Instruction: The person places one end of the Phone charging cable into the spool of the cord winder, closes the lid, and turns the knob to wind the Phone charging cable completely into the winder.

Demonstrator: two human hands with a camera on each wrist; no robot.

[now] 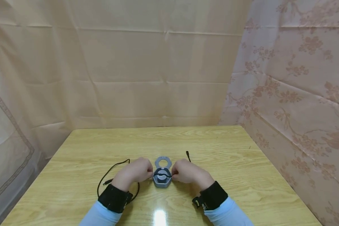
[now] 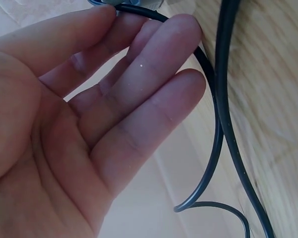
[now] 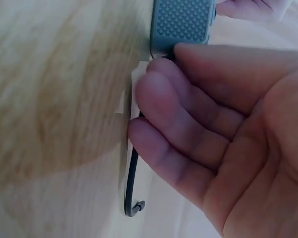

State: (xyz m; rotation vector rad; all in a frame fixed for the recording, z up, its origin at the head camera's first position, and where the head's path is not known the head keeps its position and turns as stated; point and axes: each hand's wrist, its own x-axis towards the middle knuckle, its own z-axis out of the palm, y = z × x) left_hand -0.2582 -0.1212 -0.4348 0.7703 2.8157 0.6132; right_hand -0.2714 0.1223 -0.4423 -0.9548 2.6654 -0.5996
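A grey hexagonal case with a round hub in its middle lies on the table, its ring-shaped lid swung open away from the person. A thin black cable runs across the hub. At the case's left side, my left hand pinches the cable between thumb and index finger; the other fingers are loosely bent in the left wrist view. My right hand pinches the cable at the opposite side, fingertips close to the textured case wall. Its pinch point is partly hidden by fingers.
To the left, the cable loops on the wooden table, with a connector beside the left wrist. Another cable end points away beyond the right hand. A beige cloth hangs behind the table, a flowered one at the right.
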